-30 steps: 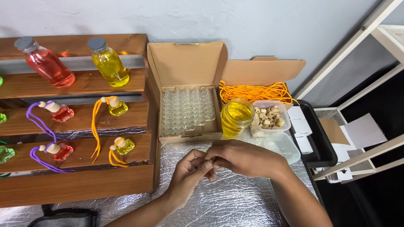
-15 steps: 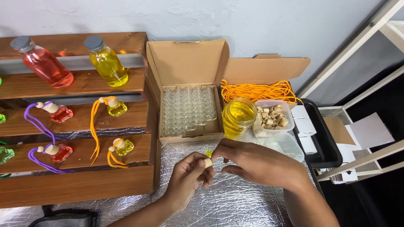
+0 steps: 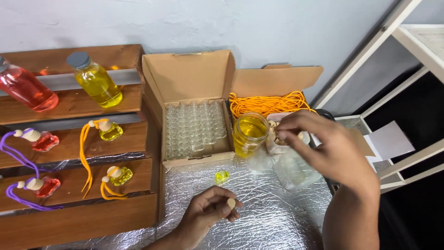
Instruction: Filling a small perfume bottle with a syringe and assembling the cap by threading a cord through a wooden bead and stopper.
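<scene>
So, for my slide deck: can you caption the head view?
Left hand holds a small wooden cap near a tiny yellow bottle; right hand reaches beside the yellow jar.

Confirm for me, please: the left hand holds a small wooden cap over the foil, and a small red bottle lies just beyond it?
Not quite. In the head view the small bottle beyond the left hand is yellow, not red. That hand does hold a wooden cap over the foil.

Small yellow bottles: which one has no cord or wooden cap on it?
The small yellow bottle lying alone on the silver foil, just above the left hand. The two on the wooden rack carry caps and orange cords.
</scene>
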